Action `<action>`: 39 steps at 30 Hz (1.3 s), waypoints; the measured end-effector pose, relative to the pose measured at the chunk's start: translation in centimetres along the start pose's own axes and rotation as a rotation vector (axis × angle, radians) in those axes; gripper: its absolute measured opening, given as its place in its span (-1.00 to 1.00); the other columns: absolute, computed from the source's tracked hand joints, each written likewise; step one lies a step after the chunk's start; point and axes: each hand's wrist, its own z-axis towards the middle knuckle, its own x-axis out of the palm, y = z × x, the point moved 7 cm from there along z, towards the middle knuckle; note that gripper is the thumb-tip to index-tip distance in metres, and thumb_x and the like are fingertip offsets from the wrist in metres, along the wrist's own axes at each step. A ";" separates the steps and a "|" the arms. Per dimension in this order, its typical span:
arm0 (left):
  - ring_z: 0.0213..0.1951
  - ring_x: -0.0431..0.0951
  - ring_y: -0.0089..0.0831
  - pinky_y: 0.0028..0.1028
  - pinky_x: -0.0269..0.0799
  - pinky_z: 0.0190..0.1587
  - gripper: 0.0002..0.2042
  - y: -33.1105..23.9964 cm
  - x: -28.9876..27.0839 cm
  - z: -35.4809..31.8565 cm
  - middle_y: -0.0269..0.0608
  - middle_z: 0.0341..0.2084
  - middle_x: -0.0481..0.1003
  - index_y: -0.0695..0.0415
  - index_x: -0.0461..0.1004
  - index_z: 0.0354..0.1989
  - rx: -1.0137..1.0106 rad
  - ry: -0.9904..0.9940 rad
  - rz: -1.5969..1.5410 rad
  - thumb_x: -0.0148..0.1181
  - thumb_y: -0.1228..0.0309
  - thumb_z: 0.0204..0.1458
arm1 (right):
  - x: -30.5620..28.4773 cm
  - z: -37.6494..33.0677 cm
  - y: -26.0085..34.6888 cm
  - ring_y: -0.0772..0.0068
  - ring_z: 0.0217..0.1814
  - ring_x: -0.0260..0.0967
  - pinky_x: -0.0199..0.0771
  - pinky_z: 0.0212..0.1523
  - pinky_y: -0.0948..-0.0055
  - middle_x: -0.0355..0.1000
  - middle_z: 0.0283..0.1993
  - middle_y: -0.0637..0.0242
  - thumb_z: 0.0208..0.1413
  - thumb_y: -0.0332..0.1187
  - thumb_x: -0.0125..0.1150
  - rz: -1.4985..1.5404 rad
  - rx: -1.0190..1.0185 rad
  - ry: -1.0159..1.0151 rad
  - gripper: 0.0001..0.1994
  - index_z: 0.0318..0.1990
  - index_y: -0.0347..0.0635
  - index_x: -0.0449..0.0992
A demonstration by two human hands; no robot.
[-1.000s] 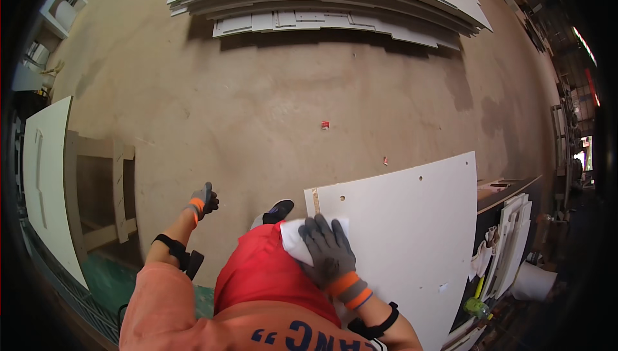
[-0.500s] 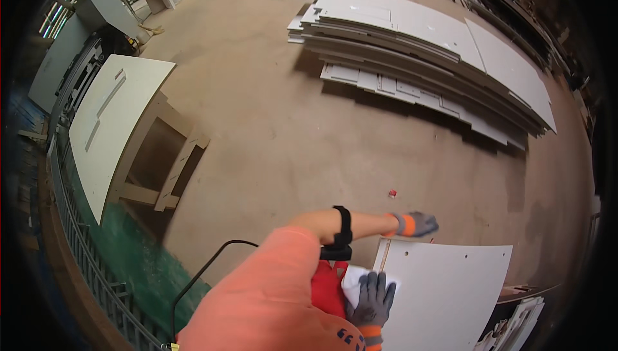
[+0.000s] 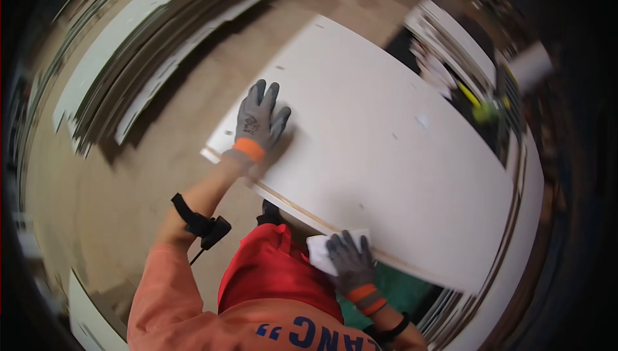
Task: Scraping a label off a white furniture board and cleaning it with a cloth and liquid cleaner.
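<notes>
A large white panel (image 3: pixel 373 145), with small holes and a brownish strip along its near edge, stretches out in front of me. My left hand (image 3: pixel 259 119), in a grey glove with an orange cuff, lies on or just above the panel near its left corner, fingers apart and holding nothing. At the near edge my right hand (image 3: pixel 351 259), gloved alike, presses a white cloth (image 3: pixel 320 253) against the edge. Its fingertips point forward over the panel, and the thumb side is partly hidden by the cloth.
A stack of white panels (image 3: pixel 148 48) rests to the far left. Beyond the panel's right side are narrow white strips (image 3: pixel 457 42) and a blurred yellow-green object (image 3: pixel 483 111). Metal rails and another white sheet (image 3: pixel 524 216) run along the right. Green floor covering (image 3: pixel 393 293) shows below.
My view has swung to the right, so the panel now fills the middle. My left hand has come from beyond the panel's edge onto its face; my right still has the white cloth.
</notes>
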 end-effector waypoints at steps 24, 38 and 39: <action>0.06 0.42 0.04 -0.15 0.29 0.11 -0.43 15.1 -1.2 -8.0 0.09 0.04 0.43 0.08 0.29 0.20 -0.531 0.257 0.352 -0.19 -0.07 0.17 | -0.2 -3.3 -7.0 -0.07 0.44 -0.08 -0.23 0.45 0.00 0.07 0.34 -0.07 -0.06 -0.17 0.30 0.290 0.582 -0.473 -0.20 0.30 -0.33 0.07; -0.29 0.49 -0.28 -0.33 0.37 -0.12 -0.24 20.5 0.6 -8.0 -0.02 -0.43 0.54 0.43 0.51 -0.22 -0.791 0.359 -0.118 -0.26 -0.20 0.16 | -1.8 11.6 -8.5 0.11 0.44 -0.07 -0.11 0.42 0.17 0.09 0.34 0.08 0.06 0.15 0.07 0.162 0.329 -0.327 -0.31 0.22 -0.15 0.24; -0.29 0.49 -0.28 -0.33 0.37 -0.12 -0.24 20.6 0.6 -8.1 -0.02 -0.43 0.54 0.43 0.51 -0.22 -0.789 0.367 -0.146 -0.26 -0.20 0.16 | -1.8 7.5 -12.8 0.07 0.40 0.01 -0.03 0.38 0.12 0.13 0.30 0.07 0.00 0.08 0.20 0.185 0.520 -0.342 -0.29 0.22 -0.16 0.23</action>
